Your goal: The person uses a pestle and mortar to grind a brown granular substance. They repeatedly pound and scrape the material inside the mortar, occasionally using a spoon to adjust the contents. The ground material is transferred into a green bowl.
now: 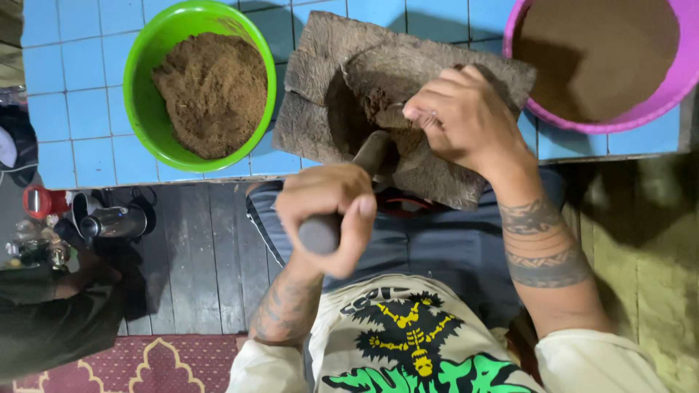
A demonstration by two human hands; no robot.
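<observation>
Seen from a camera looking straight down over the person's chest, two bare hands work at a worn wooden block (320, 124) that lies on a surface (80, 109) of light blue tiles. At the block's middle is a hollow smeared with dark brown paste.

In the left hand (325, 218), the grip is clenched around the thick end of a wooden pestle (349, 196), thumb wrapped over the top. From that fist the pestle slants up and away into the hollow. Resting on the block itself, the right hand (462, 120) has its fingers curled in a closed grip around a small thin tool; what kind of tool cannot be told, as the fingers hide most of it. Both forearms carry dark tattoos, and pale sleeves show at the bottom edge.

Left of the block, just touching its corner, stands a bright green bowl (149, 87) heaped with coarse brown powder. At the upper right, a pink bowl (655, 102) holds finer, smoother brown powder and is partly cut off by the picture's edge.

Below the tiled surface lie dark wooden floorboards (204, 255), a red patterned rug (145, 364), and, at the far left, a small metal pot (109, 222) among other dim objects.
</observation>
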